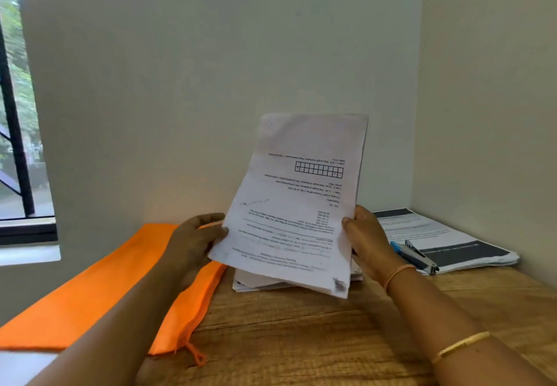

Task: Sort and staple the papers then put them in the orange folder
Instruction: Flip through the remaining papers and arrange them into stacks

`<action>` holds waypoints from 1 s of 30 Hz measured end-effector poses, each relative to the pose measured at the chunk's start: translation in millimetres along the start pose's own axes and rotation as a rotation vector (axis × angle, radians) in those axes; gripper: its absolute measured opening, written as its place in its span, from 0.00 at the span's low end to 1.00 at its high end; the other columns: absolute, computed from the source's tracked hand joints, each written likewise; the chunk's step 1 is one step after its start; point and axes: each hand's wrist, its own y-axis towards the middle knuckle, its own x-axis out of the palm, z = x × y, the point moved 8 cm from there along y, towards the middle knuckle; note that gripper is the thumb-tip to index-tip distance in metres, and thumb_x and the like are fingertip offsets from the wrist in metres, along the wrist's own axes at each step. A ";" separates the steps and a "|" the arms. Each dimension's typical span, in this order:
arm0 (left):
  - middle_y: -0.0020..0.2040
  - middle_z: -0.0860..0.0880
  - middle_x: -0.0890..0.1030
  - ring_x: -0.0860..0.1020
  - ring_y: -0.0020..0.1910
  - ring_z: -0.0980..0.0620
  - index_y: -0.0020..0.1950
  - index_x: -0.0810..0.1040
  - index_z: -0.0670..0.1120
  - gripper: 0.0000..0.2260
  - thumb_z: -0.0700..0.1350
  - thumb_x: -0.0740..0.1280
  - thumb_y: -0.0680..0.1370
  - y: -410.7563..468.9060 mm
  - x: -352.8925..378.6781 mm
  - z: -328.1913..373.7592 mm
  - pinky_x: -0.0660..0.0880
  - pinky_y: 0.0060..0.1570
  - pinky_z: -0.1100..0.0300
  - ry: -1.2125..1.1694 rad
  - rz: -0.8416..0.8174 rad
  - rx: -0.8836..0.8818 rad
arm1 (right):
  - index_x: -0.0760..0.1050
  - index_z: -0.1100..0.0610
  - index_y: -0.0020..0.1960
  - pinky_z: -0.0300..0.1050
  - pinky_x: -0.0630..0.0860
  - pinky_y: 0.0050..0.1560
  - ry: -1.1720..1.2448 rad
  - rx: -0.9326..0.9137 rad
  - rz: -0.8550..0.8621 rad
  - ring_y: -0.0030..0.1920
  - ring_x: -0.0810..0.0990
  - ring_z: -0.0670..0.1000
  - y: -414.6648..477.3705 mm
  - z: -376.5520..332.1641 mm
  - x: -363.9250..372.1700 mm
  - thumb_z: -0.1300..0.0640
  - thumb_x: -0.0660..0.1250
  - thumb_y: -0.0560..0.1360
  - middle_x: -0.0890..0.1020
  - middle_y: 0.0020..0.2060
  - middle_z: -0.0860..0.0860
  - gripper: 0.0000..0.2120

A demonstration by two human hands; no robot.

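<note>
Head view: both hands hold a sheaf of printed papers (pixel 301 205) raised off the table in the middle of the frame, tilted so its top leans to the right. The left hand (pixel 196 238) grasps the sheaf's left edge, thumb on the front sheet and fingers curled behind it. The right hand (pixel 367 241) pinches the right edge in the same way, thumb in front. The print on the front sheet reads upside down, with a row of small boxes near the upper half. A dark blurred mark sits at the sheaf's lower right corner; what it is cannot be told.

Just below the sheaf, a second stack of papers (pixel 256 283) lies flat on the wooden table (pixel 301 340), partly hidden by the raised sheets. The orange folder (pixel 90 289) lies on the table at the lower left of the frame, under the left forearm, its zip edge towards the centre and its orange zip pull (pixel 196 355) hanging at the near end.

At the right of the frame, in the corner of the walls, another pile of printed sheets with dark bands (pixel 452 244) rests on the table. A blue and silver stapler (pixel 416 256) lies on top of that pile, just beside the right hand. A thin bangle (pixel 398 274) circles the right wrist and a gold one (pixel 461 346) the forearm. A window (pixel 18 114) shows at the upper left.
</note>
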 end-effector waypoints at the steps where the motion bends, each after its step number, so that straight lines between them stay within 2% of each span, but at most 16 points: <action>1: 0.50 0.39 0.82 0.80 0.45 0.44 0.61 0.74 0.40 0.15 0.31 0.65 0.75 -2.7 4.3 -1.7 0.78 0.45 0.50 0.113 -0.037 -0.013 | 0.71 0.54 0.54 0.53 0.77 0.53 -0.047 -0.022 0.025 0.51 0.77 0.56 0.1 -2.3 -3.9 0.64 0.54 0.80 0.79 0.53 0.54 0.10; 3: 0.51 0.40 0.82 0.81 0.47 0.43 0.61 0.74 0.41 0.16 0.29 0.64 0.75 -12.3 20.0 -9.0 0.79 0.47 0.49 0.241 -0.156 -0.067 | 0.71 0.56 0.55 0.45 0.75 0.45 -0.106 -0.076 0.056 0.47 0.77 0.54 -1.2 -7.5 -8.6 0.63 0.53 0.80 0.78 0.52 0.54 0.10; 5: 0.52 0.42 0.83 0.82 0.50 0.42 0.60 0.74 0.43 0.18 0.28 0.64 0.74 -23.9 38.4 -15.3 0.79 0.48 0.48 0.252 -0.312 -0.109 | 0.71 0.58 0.56 0.39 0.71 0.38 -0.118 -0.144 0.059 0.43 0.76 0.50 -3.1 -13.1 -8.1 0.62 0.52 0.81 0.78 0.50 0.53 0.10; 8: 0.55 0.40 0.82 0.81 0.53 0.40 0.62 0.73 0.43 0.19 0.30 0.66 0.73 -30.4 49.9 -12.5 0.79 0.50 0.45 0.162 -0.424 -0.055 | 0.71 0.58 0.57 0.35 0.69 0.35 -0.056 -0.217 0.044 0.42 0.75 0.46 -8.6 -20.6 -1.6 0.61 0.52 0.82 0.77 0.48 0.50 0.10; 12: 0.55 0.38 0.81 0.80 0.53 0.37 0.63 0.73 0.38 0.22 0.31 0.68 0.69 -23.1 43.6 -3.9 0.79 0.50 0.44 -0.012 -0.319 0.041 | 0.71 0.54 0.57 0.39 0.75 0.37 0.081 -0.246 0.015 0.44 0.79 0.50 -13.5 -26.1 3.2 0.61 0.54 0.81 0.80 0.48 0.49 0.10; 17: 0.54 0.37 0.82 0.80 0.52 0.37 0.60 0.74 0.38 0.20 0.35 0.69 0.68 -26.5 48.0 0.7 0.80 0.48 0.47 -0.041 -0.304 0.077 | 0.71 0.48 0.52 0.37 0.75 0.36 0.116 -0.305 0.061 0.42 0.81 0.47 -16.7 -31.6 -1.3 0.61 0.55 0.81 0.80 0.45 0.43 0.11; 21: 0.48 0.45 0.84 0.83 0.46 0.45 0.54 0.77 0.44 0.09 0.37 0.67 0.75 -31.1 47.8 20.6 0.81 0.45 0.54 0.138 -0.218 0.309 | 0.71 0.46 0.49 0.39 0.77 0.37 0.128 -0.418 0.111 0.40 0.81 0.47 -22.8 -44.2 -5.1 0.61 0.55 0.82 0.80 0.43 0.45 0.12; 24: 0.50 0.49 0.82 0.81 0.48 0.50 0.53 0.76 0.48 0.07 0.40 0.67 0.76 -33.4 45.3 32.5 0.79 0.46 0.55 0.281 -0.081 0.459 | 0.69 0.45 0.48 0.33 0.76 0.35 0.125 -0.498 0.130 0.39 0.80 0.43 -28.2 -53.1 -4.3 0.61 0.55 0.82 0.79 0.41 0.45 0.11; 27: 0.48 0.54 0.80 0.79 0.45 0.59 0.55 0.75 0.49 0.08 0.41 0.67 0.77 -38.9 44.8 38.3 0.76 0.39 0.69 0.332 0.028 0.541 | 0.69 0.49 0.48 0.30 0.74 0.31 0.062 -0.537 0.172 0.35 0.77 0.42 -31.3 -56.0 -3.8 0.60 0.56 0.81 0.76 0.37 0.43 0.08; 30: 0.44 0.58 0.79 0.79 0.38 0.67 0.50 0.73 0.53 0.08 0.40 0.65 0.78 -48.1 49.5 42.9 0.73 0.34 0.75 0.447 0.029 0.635 | 0.67 0.51 0.50 0.28 0.71 0.31 -0.015 -0.573 0.180 0.36 0.74 0.39 -35.7 -56.6 -1.7 0.61 0.60 0.79 0.74 0.37 0.39 0.06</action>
